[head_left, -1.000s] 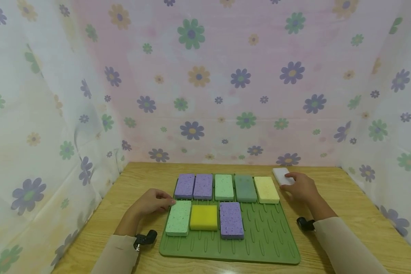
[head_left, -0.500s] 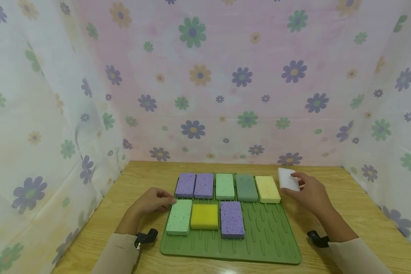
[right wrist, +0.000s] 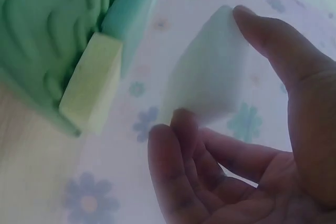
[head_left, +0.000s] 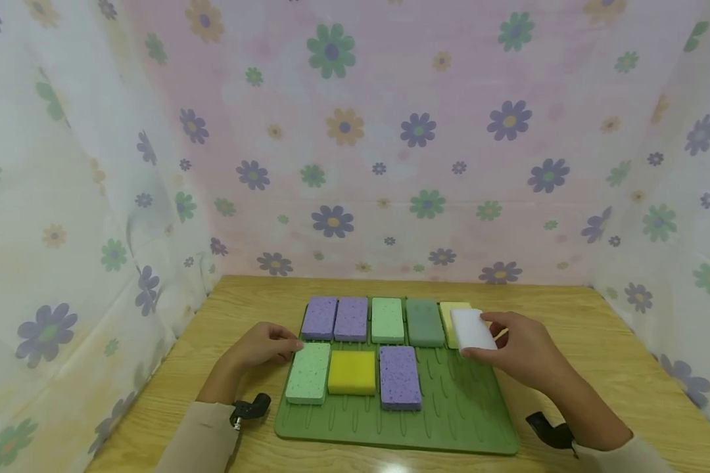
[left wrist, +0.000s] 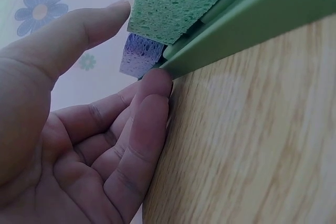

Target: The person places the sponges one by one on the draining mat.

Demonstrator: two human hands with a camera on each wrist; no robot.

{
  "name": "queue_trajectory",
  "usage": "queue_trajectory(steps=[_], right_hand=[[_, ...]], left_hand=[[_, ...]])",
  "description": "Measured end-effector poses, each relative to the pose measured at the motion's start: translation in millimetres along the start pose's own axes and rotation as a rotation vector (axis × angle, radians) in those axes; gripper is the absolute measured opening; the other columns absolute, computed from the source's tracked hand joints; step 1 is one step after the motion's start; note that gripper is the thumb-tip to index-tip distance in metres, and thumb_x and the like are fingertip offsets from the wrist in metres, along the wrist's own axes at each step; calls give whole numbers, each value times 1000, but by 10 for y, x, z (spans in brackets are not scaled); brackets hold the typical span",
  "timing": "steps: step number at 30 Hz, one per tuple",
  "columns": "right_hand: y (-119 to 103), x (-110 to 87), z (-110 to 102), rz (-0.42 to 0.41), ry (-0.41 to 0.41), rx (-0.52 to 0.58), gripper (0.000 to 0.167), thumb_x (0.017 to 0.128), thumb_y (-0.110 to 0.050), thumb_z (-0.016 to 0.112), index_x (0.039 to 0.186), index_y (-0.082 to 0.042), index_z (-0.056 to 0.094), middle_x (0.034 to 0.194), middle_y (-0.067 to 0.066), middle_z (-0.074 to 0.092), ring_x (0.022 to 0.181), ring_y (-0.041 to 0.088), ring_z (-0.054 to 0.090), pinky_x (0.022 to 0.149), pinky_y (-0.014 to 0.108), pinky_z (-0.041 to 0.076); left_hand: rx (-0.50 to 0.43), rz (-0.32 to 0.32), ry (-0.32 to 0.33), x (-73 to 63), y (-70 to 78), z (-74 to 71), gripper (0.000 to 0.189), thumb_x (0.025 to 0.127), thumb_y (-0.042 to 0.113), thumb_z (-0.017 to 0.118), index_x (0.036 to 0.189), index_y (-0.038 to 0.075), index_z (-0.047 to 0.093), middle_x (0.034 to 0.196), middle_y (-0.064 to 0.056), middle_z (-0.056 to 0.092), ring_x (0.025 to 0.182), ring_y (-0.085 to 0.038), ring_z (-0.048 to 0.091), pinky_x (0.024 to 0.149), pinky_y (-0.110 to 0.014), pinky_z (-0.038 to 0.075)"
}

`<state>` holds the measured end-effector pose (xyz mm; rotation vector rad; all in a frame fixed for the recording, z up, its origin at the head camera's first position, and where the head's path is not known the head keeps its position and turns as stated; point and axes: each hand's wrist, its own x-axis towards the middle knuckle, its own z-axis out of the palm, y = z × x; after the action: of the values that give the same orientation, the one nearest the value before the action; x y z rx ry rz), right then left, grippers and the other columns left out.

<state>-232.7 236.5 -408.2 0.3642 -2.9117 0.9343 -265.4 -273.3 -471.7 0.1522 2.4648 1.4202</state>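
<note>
My right hand (head_left: 520, 345) pinches a white sponge (head_left: 471, 330) between thumb and fingers. In the right wrist view the white sponge (right wrist: 207, 72) is off the surface, its faces blurred. In the head view it covers part of a pale yellow sponge (head_left: 449, 322) at the back right of a green ridged mat (head_left: 467, 414). My left hand (head_left: 263, 348) rests at the mat's left edge, fingers loosely curled. Its thumb (left wrist: 113, 17) is by the corner of a speckled mint sponge (left wrist: 178, 3), and fingertips (left wrist: 152, 121) lie against the mat's edge and wooden table.
Along the mat's back row lie two purple sponges (head_left: 335, 318), a mint sponge (head_left: 387, 320) and a grey-green sponge (head_left: 424, 322). In front are a bright yellow sponge (head_left: 352, 372) and a purple sponge (head_left: 400, 378). Flowered cloth (head_left: 378, 144) encloses the wooden table (head_left: 242, 299).
The white sponge, lying on the table right of the mat, has been lifted by my right hand and carried left over the mat's right part. The left hand has stayed in place.
</note>
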Motion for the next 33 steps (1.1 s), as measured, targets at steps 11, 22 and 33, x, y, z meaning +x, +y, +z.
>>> queue_trajectory(steps=[11,22,33], right_hand=[[-195,-126,276,-24,-155,112,64,70,-56,91,116,-14,74,97,1,67,79,17,64,59,27,55],[-180,-163,485,-77,-189,59,55,68,-61,90,91,-19,63,89,-5,63,74,10,59,58,25,51],[-171,-175,583,-24,-247,35,60,65,-60,92,86,-16,58,77,-3,58,65,13,50,53,27,43]], left_hand=[[1,15,-13,-26,-40,-4,46,95,38,76,120,1,71,110,-11,73,95,-21,71,82,-37,63],[-23,23,-39,-44,-61,-7,48,96,37,76,123,-1,69,111,-11,72,95,-21,71,83,-38,62],[-33,31,-45,-1,-50,3,49,95,37,76,125,-1,69,113,-11,72,97,-22,72,83,-39,63]])
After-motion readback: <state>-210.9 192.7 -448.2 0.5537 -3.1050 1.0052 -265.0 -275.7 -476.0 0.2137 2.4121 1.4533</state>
